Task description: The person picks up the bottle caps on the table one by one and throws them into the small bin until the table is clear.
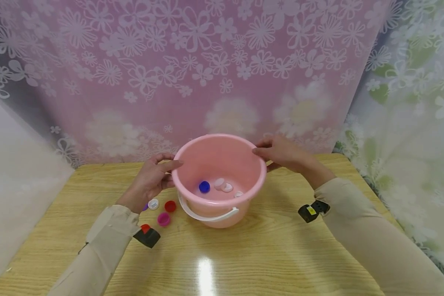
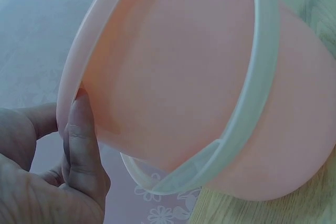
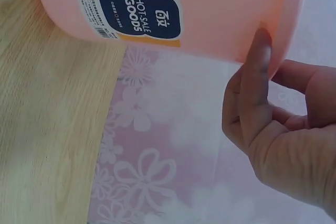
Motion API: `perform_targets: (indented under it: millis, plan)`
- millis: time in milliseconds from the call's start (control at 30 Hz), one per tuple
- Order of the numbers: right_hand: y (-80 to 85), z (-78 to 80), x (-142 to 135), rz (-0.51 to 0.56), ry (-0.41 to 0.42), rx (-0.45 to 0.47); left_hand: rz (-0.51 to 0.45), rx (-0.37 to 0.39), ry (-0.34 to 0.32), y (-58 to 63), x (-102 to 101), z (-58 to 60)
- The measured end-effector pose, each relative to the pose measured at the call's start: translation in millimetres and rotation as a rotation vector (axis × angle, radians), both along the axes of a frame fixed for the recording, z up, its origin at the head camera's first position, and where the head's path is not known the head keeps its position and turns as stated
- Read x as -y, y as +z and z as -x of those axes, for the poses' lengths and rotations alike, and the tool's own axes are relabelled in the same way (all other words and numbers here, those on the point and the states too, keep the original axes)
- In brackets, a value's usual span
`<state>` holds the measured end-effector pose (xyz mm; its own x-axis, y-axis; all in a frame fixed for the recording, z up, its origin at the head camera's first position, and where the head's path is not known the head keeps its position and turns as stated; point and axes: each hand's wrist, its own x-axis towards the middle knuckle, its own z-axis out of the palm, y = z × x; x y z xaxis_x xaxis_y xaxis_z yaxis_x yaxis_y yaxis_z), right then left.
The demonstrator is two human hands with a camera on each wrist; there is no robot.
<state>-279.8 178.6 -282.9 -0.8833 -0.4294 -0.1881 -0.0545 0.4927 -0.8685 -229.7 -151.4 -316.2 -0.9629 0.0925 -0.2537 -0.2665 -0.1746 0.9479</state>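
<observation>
A pink plastic bucket stands on the wooden table, its white handle hanging down at the front. My left hand grips the rim on the left, thumb over the edge and fingers beneath it. On the opposite side my right hand pinches the rim the same way; the right wrist view shows a dark label on the bucket's outer wall. Inside, on the bottom, lie a blue bottle cap and several pale caps.
Left of the bucket, a red cap, a magenta cap, a white cap and a partly hidden purple cap lie on the table. A pink flowered curtain hangs behind the table's far edge.
</observation>
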Motion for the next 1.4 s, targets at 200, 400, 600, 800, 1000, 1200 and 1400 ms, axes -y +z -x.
perform_targets:
  millis: [200,400,600,800,1000,1200,1400]
  plan:
    - [-5.1,-0.1,4.3,0.017,-0.053,0.032,-0.012,0.000,0.008,-1.0,-0.1,0.8]
    - [-12.9,-5.4,4.9,0.118,-0.099,0.040,-0.017,0.012,-0.011,-1.6,1.1,1.6]
    - [-18.1,-8.4,6.3,0.181,-0.170,0.053,-0.001,0.030,-0.029,-1.0,3.6,0.9]
    - [-22.5,-10.9,8.2,0.250,-0.260,0.079,0.067,0.034,-0.047,-0.3,5.6,1.0]
    - [-27.4,-11.5,9.7,0.305,-0.266,0.047,0.181,-0.004,-0.037,1.3,5.3,-1.4]
    - [-33.2,-14.0,12.6,0.327,-0.266,-0.016,0.222,-0.020,-0.029,1.9,4.8,-2.9]
    - [-33.4,-14.8,11.8,0.337,-0.246,0.011,0.249,-0.023,-0.036,0.8,5.5,-2.8]
